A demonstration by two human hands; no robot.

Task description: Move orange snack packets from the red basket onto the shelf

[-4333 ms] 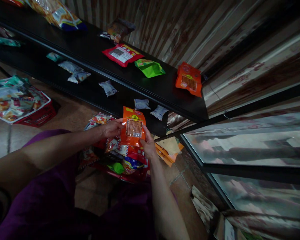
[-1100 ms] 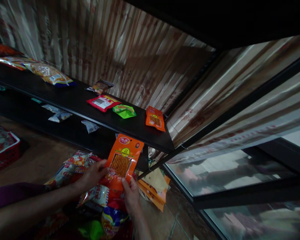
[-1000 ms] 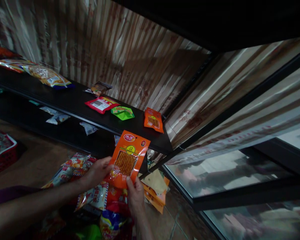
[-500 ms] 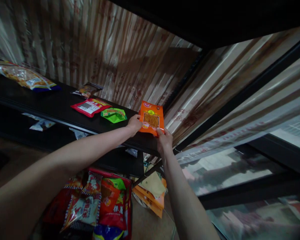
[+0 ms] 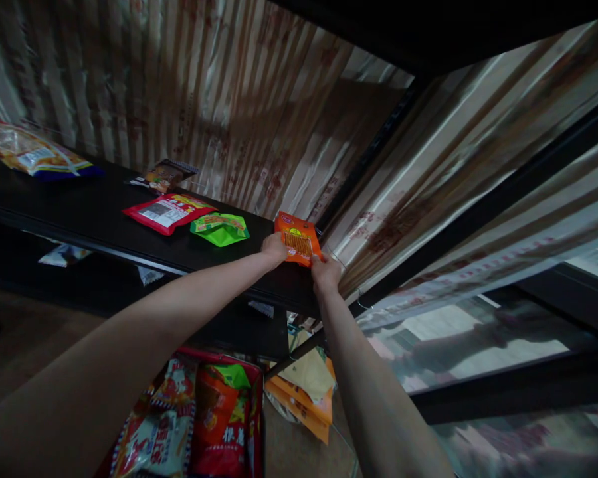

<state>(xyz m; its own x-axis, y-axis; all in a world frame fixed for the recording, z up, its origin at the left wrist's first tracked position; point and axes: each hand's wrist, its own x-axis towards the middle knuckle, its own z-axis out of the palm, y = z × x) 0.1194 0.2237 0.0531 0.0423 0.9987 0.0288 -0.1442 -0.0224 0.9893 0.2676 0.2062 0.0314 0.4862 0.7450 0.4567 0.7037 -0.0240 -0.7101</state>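
Observation:
An orange snack packet [image 5: 298, 238] lies tilted back at the right end of the black shelf [image 5: 244, 265], its printed front facing up. My left hand [image 5: 274, 249] grips its lower left edge, fingers closed. On its lower right corner, my right hand [image 5: 325, 271] pinches with the thumb on top. The fingertips under the packet are hidden. Left of my left hand sits a green packet [image 5: 222, 229], touching or nearly touching a red packet [image 5: 169, 211] with a white label. Behind them a small brown packet [image 5: 164, 176] rests near the corrugated backing.
A large clear snack bag [image 5: 40, 153] is at the shelf's far left. Below, a red-rimmed container [image 5: 257, 398] holds several snack bags, next to orange bags [image 5: 303, 395] on the floor. A black diagonal post [image 5: 478, 229] and plastic sheeting stand at the right.
The orange packet has tipped back and lowered toward the shelf, with both hands still on it. The camera view has shifted slightly, moving the other packets left in the picture.

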